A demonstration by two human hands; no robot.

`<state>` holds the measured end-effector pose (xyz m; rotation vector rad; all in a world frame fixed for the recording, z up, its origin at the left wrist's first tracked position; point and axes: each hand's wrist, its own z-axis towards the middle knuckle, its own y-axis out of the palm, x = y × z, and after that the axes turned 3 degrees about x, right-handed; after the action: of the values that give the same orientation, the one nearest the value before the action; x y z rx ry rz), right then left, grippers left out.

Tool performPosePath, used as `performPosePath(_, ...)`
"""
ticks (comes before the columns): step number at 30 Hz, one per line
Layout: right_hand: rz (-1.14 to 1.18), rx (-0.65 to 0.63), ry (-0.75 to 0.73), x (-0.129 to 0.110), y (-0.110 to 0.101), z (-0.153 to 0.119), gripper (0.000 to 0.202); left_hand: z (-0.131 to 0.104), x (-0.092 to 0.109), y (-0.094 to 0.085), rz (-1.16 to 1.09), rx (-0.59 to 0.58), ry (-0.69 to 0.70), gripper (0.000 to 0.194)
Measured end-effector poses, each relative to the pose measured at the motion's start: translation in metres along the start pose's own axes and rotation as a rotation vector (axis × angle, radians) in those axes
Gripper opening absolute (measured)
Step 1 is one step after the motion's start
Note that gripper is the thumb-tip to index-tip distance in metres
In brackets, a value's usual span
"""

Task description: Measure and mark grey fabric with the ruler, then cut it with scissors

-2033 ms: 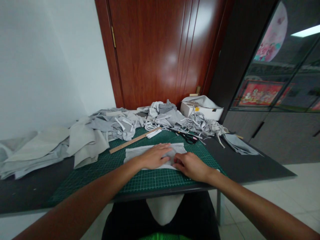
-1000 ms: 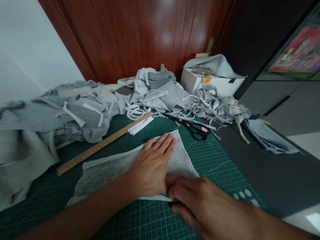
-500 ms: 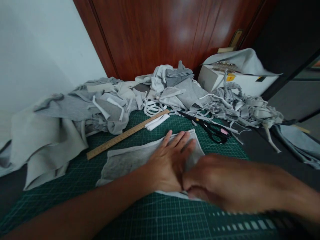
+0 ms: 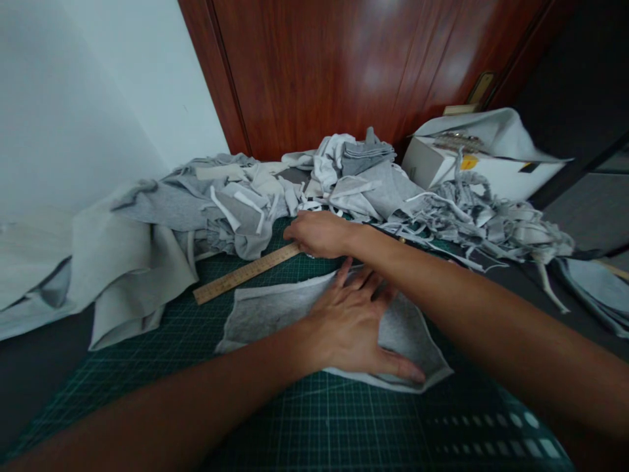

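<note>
A grey rectangle of knit cloth [image 4: 280, 307] with pale edges lies flat on the green cutting mat [image 4: 265, 419]. My left hand [image 4: 351, 324] presses down on it, fingers spread and thumb pointing right. Beyond the cloth, my right hand [image 4: 319, 233] reaches across with curled fingers at the far part of a wooden ruler [image 4: 246, 272]. The ruler's far end is hidden under this hand, and whether the fingers grip it cannot be seen. My right forearm covers most of the black scissors.
Grey and white fabric [image 4: 147, 219] is heaped at the left and back. A tangle of grey cloth strips [image 4: 486, 213] lies at the back right, before a white box [image 4: 457, 167] with grey cloth over it. Behind stands a brown wooden door [image 4: 334, 72].
My right hand has left the cloth's near right part, beside my left hand, and moved forward and left to the ruler. My left thumb has spread rightward. The view has shifted slightly.
</note>
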<state>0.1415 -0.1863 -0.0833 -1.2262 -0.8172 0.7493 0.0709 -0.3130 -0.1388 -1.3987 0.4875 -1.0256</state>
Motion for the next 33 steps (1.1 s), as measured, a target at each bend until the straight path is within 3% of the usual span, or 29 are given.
performPosePath(4,-0.047,0.014,-0.045,-0.007,-0.003,-0.002,0.018,-0.001,0.001,0.001,0.012,0.029,0.006,0.12)
performPosePath(8,-0.085,0.057,-0.014,-0.024,-0.01,-0.007,0.035,-0.001,-0.001,0.005,0.031,0.06,0.014,0.122)
performPosePath(12,-0.1,0.075,0.003,-0.02,-0.034,-0.008,0.024,0.001,-0.004,0.007,0.036,0.036,0.024,0.121)
performPosePath(15,-0.115,0.285,0.096,0.004,-0.066,-0.027,0.023,0.002,-0.006,0.007,0.033,0.006,0.012,0.123)
performPosePath(19,-0.144,0.71,0.326,0.028,-0.093,-0.088,0.016,0.003,-0.006,0.007,0.052,0.004,0.018,0.122)
performPosePath(21,-0.157,0.873,0.402,0.024,-0.089,-0.126,0.016,0.003,-0.006,0.006,0.062,0.004,0.019,0.123)
performPosePath(24,-0.101,0.995,0.33,-0.008,-0.067,-0.18,0.014,0.004,-0.007,0.006,0.081,-0.005,0.013,0.125)
performPosePath(26,-0.051,0.918,0.279,-0.04,-0.05,-0.21,0.011,0.004,-0.007,0.006,0.096,-0.008,0.011,0.125)
performPosePath(29,-0.056,0.787,0.314,-0.083,-0.027,-0.245,0.04,0.005,-0.006,0.006,0.111,-0.017,0.008,0.124)
performPosePath(31,-0.047,0.731,0.274,-0.103,-0.014,-0.262,0.057,0.005,-0.006,0.006,0.114,-0.015,0.008,0.123)
performPosePath(33,-0.078,0.622,0.291,-0.115,-0.002,-0.273,0.058,0.005,-0.005,0.004,0.115,-0.017,0.006,0.121)
